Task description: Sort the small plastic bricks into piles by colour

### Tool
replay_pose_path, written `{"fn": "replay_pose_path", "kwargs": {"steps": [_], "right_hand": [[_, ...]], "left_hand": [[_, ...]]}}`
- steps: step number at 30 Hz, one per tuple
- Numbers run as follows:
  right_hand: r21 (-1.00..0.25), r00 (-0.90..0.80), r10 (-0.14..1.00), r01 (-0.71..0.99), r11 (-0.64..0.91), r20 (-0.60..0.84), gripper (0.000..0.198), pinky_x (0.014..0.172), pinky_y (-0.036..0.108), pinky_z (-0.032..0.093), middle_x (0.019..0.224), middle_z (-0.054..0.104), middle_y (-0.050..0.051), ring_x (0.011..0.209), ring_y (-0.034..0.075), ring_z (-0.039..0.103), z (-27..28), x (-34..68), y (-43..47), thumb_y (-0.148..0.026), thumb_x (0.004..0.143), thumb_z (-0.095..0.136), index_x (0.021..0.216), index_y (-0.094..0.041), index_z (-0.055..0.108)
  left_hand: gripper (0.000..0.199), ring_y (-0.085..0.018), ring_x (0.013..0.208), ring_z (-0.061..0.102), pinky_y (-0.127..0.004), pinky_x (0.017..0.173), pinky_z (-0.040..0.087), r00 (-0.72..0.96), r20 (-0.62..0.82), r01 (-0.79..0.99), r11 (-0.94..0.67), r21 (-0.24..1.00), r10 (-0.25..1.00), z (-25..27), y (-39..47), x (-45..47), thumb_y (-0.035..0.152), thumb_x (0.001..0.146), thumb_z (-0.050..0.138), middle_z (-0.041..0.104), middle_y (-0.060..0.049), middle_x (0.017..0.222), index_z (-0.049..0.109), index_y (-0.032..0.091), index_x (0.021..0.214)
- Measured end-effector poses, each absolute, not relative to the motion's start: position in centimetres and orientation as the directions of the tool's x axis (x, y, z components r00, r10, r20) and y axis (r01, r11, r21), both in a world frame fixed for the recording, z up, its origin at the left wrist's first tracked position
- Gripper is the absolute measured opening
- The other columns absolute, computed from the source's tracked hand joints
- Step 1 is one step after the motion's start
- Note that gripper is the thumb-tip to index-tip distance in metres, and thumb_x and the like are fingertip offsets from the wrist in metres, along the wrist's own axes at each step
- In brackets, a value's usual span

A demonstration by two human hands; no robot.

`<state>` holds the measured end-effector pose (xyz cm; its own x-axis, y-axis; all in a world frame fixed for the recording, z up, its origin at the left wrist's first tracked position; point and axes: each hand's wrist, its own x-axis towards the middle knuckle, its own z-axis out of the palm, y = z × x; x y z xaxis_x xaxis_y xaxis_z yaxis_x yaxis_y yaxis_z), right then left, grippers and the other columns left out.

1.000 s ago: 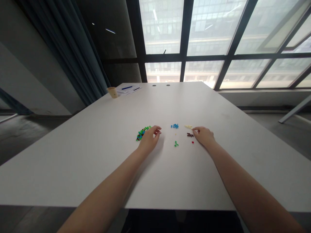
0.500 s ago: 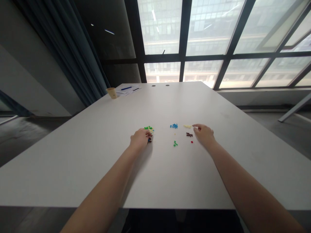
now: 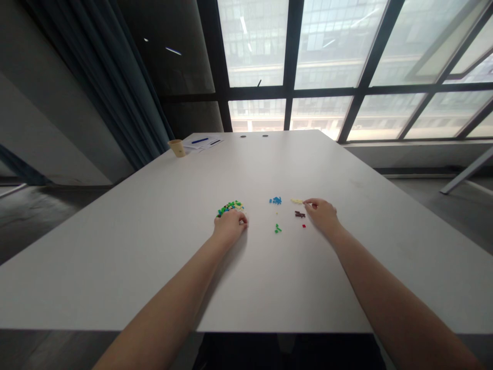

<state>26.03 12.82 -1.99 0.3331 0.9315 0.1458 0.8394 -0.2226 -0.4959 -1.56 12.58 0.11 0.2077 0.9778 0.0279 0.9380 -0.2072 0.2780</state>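
My left hand rests at the near side of a mixed pile of small building-block pieces, mostly green, blue and yellow. Its fingers are curled in, and what they hold, if anything, is hidden. My right hand has thumb and fingertips pinched at the right end of a short row of pale yellow pieces, on the piece there. Just below that row lie several dark brown pieces and a single red piece. Between my hands are a blue cluster, one tiny yellow piece and a few green pieces.
On the white table, a tan paper cup stands at the far left edge. Beside it are papers with a blue pen and a dark pen. Large windows rise beyond the table.
My left hand has shifted right and slightly nearer, uncovering more of the mixed pile. My right hand's fingers have drawn from pointing into a pinch at the yellow row.
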Motion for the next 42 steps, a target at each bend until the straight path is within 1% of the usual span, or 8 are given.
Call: {"fn": "replay_pose_path", "kwargs": {"steps": [3, 5, 11, 15, 21, 28, 36, 42], "right_hand": [[-0.500, 0.331, 0.932, 0.838, -0.217, 0.150, 0.029, 0.070, 0.030, 0.034, 0.072, 0.063, 0.003, 0.072, 0.017, 0.056, -2.0, 26.0, 12.8, -0.034, 0.073, 0.044, 0.087, -0.024, 0.068], [-0.503, 0.329, 0.931, 0.838, -0.210, 0.160, 0.029, 0.071, 0.031, 0.034, 0.073, 0.063, 0.003, 0.072, 0.017, 0.056, -2.0, 26.0, 12.7, -0.034, 0.073, 0.044, 0.087, -0.024, 0.068], [-0.522, 0.250, 0.927, 0.850, -0.072, 0.279, 0.027, 0.067, 0.028, 0.035, 0.073, 0.061, 0.003, 0.068, 0.015, 0.053, -1.6, 25.2, 12.0, -0.033, 0.074, 0.045, 0.083, -0.023, 0.068], [-0.540, 0.105, 0.932, 0.835, 0.107, 0.347, 0.025, 0.063, 0.025, 0.035, 0.065, 0.056, 0.001, 0.062, 0.013, 0.050, -0.9, 23.7, 11.1, -0.029, 0.074, 0.044, 0.081, -0.022, 0.068], [-0.540, -0.056, 0.885, 0.774, 0.330, 0.462, 0.022, 0.063, 0.024, 0.036, 0.063, 0.055, 0.001, 0.061, 0.013, 0.048, -0.1, 21.6, 9.6, -0.024, 0.076, 0.046, 0.080, -0.020, 0.067], [-0.511, -0.227, 0.797, 0.663, 0.548, 0.560, 0.018, 0.068, 0.027, 0.039, 0.060, 0.052, -0.001, 0.061, 0.012, 0.048, 0.4, 20.3, 8.5, -0.020, 0.078, 0.048, 0.082, -0.022, 0.066], [-0.475, -0.334, 0.747, 0.608, 0.636, 0.574, 0.014, 0.068, 0.027, 0.038, 0.066, 0.054, 0.000, 0.067, 0.013, 0.048, 0.0, 19.4, 8.3, -0.023, 0.079, 0.053, 0.085, -0.023, 0.066], [-0.464, -0.364, 0.739, 0.601, 0.651, 0.566, 0.013, 0.068, 0.027, 0.038, 0.068, 0.057, 0.001, 0.070, 0.014, 0.049, -0.9, 19.0, 8.7, -0.025, 0.080, 0.053, 0.080, -0.023, 0.066]], "left_hand": [[0.013, -0.022, 0.089, 0.054, -0.032, 0.070, 0.040, 0.236, 0.060, 0.928, -0.243, 0.282, 0.970, -0.2, 12.8, -1.5, 0.023, 0.070, 0.053, 0.062, -0.005, 0.092, 0.066, 0.022, 0.071], [0.013, -0.021, 0.086, 0.055, -0.031, 0.070, 0.041, 0.273, 0.097, 0.901, -0.290, 0.322, 0.957, -0.3, 12.9, -1.3, 0.021, 0.071, 0.052, 0.062, -0.006, 0.088, 0.065, 0.021, 0.071], [0.014, -0.014, 0.070, 0.057, -0.026, 0.066, 0.044, 0.393, 0.245, 0.612, -0.450, 0.650, 0.887, 0.4, 12.3, -0.1, 0.027, 0.076, 0.049, 0.063, -0.002, 0.074, 0.061, 0.019, 0.076], [0.019, -0.014, 0.072, 0.059, -0.026, 0.067, 0.047, 0.419, 0.241, 0.441, -0.428, 0.789, 0.875, 0.4, 11.6, 0.8, 0.034, 0.075, 0.053, 0.066, -0.004, 0.077, 0.063, 0.018, 0.079], [0.019, -0.015, 0.077, 0.061, -0.028, 0.073, 0.048, 0.437, 0.187, 0.226, -0.308, 0.924, 0.880, -0.3, 11.6, 1.2, 0.033, 0.071, 0.061, 0.067, -0.006, 0.080, 0.064, 0.015, 0.078], [0.020, -0.015, 0.076, 0.060, -0.029, 0.074, 0.048, 0.457, 0.146, 0.221, -0.270, 0.937, 0.878, -0.4, 11.5, 1.2, 0.032, 0.070, 0.063, 0.066, -0.006, 0.080, 0.064, 0.014, 0.078], [0.018, -0.013, 0.073, 0.058, -0.025, 0.069, 0.046, 0.488, 0.166, 0.226, -0.308, 0.924, 0.857, -0.1, 11.4, 1.4, 0.032, 0.072, 0.061, 0.064, -0.004, 0.077, 0.061, 0.014, 0.077], [0.017, -0.012, 0.076, 0.058, -0.024, 0.069, 0.045, 0.529, 0.177, 0.248, -0.351, 0.903, 0.830, -0.3, 11.4, 1.3, 0.030, 0.075, 0.057, 0.063, -0.003, 0.079, 0.058, 0.016, 0.083]]}}
